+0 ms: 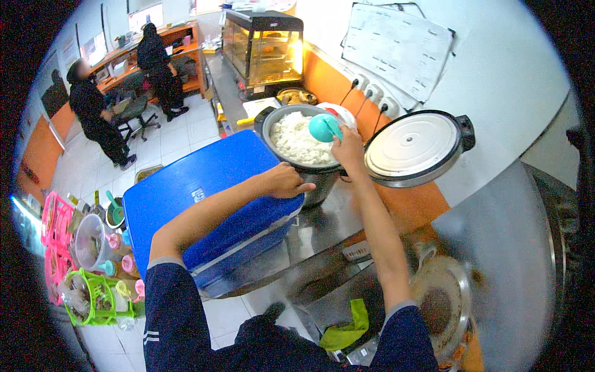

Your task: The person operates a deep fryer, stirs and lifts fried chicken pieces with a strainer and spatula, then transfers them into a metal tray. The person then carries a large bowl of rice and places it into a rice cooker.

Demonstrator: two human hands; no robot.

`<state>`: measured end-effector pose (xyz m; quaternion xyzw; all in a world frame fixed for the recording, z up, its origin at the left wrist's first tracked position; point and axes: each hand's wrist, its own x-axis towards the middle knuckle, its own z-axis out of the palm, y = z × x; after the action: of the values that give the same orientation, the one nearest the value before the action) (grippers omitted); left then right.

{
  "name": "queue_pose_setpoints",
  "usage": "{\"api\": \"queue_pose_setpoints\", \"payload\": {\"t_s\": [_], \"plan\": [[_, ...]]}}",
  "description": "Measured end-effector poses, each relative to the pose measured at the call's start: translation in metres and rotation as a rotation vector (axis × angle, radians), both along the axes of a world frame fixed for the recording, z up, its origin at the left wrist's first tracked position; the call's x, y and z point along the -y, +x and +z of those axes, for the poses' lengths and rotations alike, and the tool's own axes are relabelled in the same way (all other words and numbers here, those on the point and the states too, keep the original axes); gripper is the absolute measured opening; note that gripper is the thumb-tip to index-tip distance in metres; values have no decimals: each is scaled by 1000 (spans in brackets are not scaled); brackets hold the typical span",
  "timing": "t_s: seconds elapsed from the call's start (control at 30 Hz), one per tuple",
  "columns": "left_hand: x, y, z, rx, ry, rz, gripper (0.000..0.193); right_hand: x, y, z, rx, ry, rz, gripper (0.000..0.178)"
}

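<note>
My right hand [348, 149] grips the short handle of a turquoise plastic scoop [323, 128]. Its round bowl is over the white cooked rice [291, 131] in a large grey rice cooker pot [266, 127], and overlaps the rice in view. Whether the scoop touches the rice, I cannot tell. Hinged up on the pot's right is its round lid [409, 146], with the pale inner side showing. My left hand [284, 181] rests with curled fingers and thumb out on the right end of the blue cooler box lid [204, 186]; nothing shows in it.
A lit glass food warmer [266, 53] stands behind the pot on the steel counter [316, 229]. Sockets with plugs [372, 93] line the wall. Lower right is a round, stained pan [440, 304]. Baskets [93, 297] and bottles crowd the left. Two people [96, 111] stand farther off.
</note>
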<state>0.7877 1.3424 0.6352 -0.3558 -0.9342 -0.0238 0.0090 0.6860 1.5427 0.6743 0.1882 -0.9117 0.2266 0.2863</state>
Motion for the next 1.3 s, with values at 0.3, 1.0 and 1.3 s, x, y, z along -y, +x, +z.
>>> {"api": "queue_pose_setpoints", "payload": {"t_s": [0.3,1.0,1.3], "plan": [[-3,50,-21,-85,214,-187,62,-12,41,36,-156,-92,-8,34],[19,282,33,100,509,-69,49,177,173,-14,142,-51,489,35],[3,253,38,50,985,108,25,47,223,42,76,-376,448,41]]}}
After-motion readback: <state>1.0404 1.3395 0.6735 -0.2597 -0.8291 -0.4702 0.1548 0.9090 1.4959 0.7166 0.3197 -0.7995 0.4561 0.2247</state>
